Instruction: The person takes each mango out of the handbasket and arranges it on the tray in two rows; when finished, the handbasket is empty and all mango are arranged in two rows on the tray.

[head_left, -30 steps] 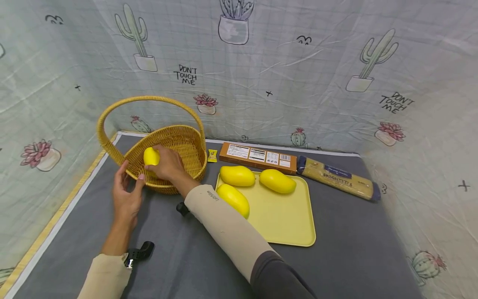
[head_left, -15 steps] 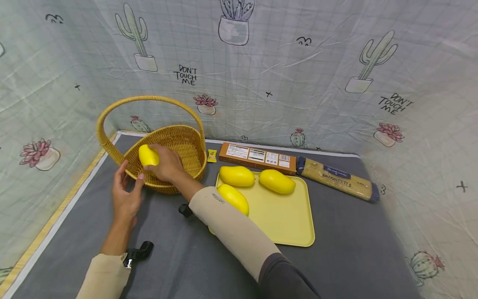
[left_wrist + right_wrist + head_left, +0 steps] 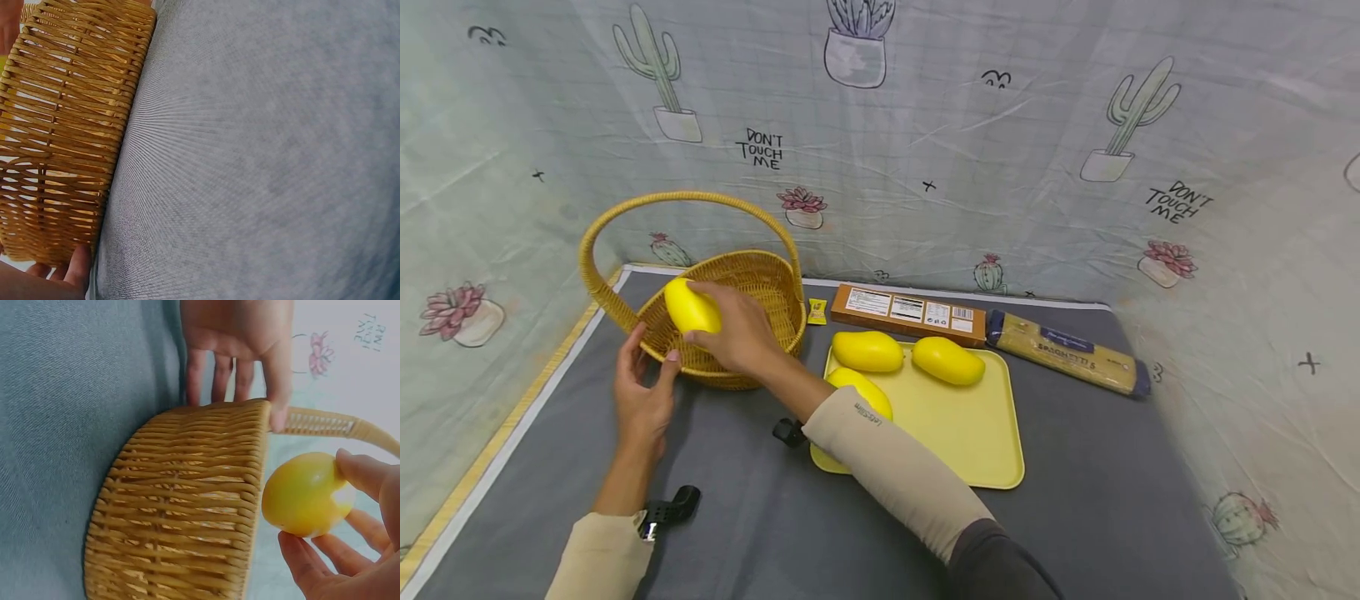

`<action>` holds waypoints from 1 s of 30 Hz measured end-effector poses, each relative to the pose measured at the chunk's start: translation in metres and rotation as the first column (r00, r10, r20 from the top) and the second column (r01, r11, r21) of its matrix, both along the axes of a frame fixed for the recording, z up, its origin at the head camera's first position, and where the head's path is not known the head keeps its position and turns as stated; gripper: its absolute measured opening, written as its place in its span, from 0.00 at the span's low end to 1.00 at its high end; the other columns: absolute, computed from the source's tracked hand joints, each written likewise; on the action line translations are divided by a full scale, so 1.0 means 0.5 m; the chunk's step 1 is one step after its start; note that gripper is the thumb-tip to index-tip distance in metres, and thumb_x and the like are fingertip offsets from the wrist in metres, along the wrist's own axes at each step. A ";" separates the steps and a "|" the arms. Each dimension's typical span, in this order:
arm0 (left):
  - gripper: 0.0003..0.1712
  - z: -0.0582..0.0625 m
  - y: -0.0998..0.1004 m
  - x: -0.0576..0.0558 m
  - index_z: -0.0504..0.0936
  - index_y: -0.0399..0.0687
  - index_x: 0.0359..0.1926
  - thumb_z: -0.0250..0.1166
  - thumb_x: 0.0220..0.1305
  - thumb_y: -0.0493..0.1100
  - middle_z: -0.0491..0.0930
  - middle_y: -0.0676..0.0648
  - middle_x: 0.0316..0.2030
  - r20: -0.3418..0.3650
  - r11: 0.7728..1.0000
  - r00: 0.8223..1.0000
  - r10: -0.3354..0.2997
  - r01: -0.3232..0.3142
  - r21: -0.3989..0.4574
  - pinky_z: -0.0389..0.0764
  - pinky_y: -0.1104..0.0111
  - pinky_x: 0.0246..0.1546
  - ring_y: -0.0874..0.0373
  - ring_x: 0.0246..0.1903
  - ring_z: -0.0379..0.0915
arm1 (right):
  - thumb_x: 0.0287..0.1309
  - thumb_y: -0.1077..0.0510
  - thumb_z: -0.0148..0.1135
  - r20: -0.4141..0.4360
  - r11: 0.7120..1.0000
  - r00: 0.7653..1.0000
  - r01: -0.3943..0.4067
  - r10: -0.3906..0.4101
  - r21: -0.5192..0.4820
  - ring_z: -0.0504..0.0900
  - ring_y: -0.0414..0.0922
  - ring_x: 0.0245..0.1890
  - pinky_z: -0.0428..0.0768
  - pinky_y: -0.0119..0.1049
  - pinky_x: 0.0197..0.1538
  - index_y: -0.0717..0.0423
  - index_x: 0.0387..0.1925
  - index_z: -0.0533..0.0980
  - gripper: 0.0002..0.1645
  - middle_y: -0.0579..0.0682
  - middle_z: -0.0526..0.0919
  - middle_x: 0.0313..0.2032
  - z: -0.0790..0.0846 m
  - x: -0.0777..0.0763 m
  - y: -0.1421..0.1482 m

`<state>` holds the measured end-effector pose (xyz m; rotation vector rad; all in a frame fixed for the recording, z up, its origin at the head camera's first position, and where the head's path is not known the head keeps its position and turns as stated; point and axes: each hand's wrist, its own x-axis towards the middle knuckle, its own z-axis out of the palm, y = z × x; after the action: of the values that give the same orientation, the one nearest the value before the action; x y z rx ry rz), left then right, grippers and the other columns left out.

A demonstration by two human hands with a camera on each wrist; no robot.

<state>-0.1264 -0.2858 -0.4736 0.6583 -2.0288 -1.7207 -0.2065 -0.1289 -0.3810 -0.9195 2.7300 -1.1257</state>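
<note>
A yellow mango is pinched between the thumb and fingers of my right hand. In the right wrist view the mango is level with the basket's rim and beyond, its rounded end facing the camera. The wicker basket has a tall arched handle. My left hand rests against the near left of the basket, thumb at the rim and fingers extended along its outer wall. In the left wrist view, its fingertips touch the weave. Part of the basket's inside is hidden behind my right hand.
Right of the basket, a yellow tray bears three mangoes, one partly covered by my right sleeve. Behind it lie a brown box, a small yellow packet and a spaghetti pack. A patterned cloth hangs at the back.
My right hand has lifted the mango up and slightly left, nearer the camera, so more of it shows. My left hand has stayed at the basket. The head view has shifted slightly.
</note>
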 end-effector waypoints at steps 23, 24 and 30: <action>0.40 -0.001 0.001 -0.003 0.60 0.74 0.82 0.64 0.77 0.46 0.55 0.55 0.84 0.007 1.000 1.000 0.013 -0.013 -0.006 0.57 0.47 0.82 0.51 0.84 0.49 | 0.64 0.50 0.76 -0.076 0.984 0.994 -0.088 0.077 -0.156 0.70 0.43 0.77 0.73 0.40 0.75 0.39 0.78 0.69 0.44 0.43 0.70 0.78 0.055 0.091 0.174; 0.40 -0.001 0.001 -0.003 0.60 0.73 0.82 0.64 0.77 0.46 0.55 0.55 0.84 0.005 1.000 1.000 0.013 -0.013 -0.006 0.57 0.48 0.82 0.51 0.84 0.49 | 0.64 0.50 0.76 -0.077 0.984 0.994 -0.087 0.076 -0.157 0.70 0.44 0.77 0.73 0.41 0.75 0.39 0.78 0.69 0.44 0.43 0.70 0.78 0.056 0.096 0.182; 0.40 -0.002 0.002 -0.002 0.60 0.73 0.82 0.64 0.77 0.47 0.55 0.55 0.84 0.003 1.000 1.000 0.013 -0.013 -0.005 0.58 0.49 0.82 0.51 0.84 0.49 | 0.64 0.51 0.76 -0.089 0.982 0.992 -0.101 0.087 -0.157 0.69 0.44 0.78 0.63 0.49 0.82 0.38 0.79 0.68 0.45 0.44 0.69 0.79 0.060 0.116 0.228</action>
<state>-0.1276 -0.2848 -0.4746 0.6717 -2.0254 -1.7080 -0.1483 -0.0149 -0.3508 -1.1266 2.6562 -1.3349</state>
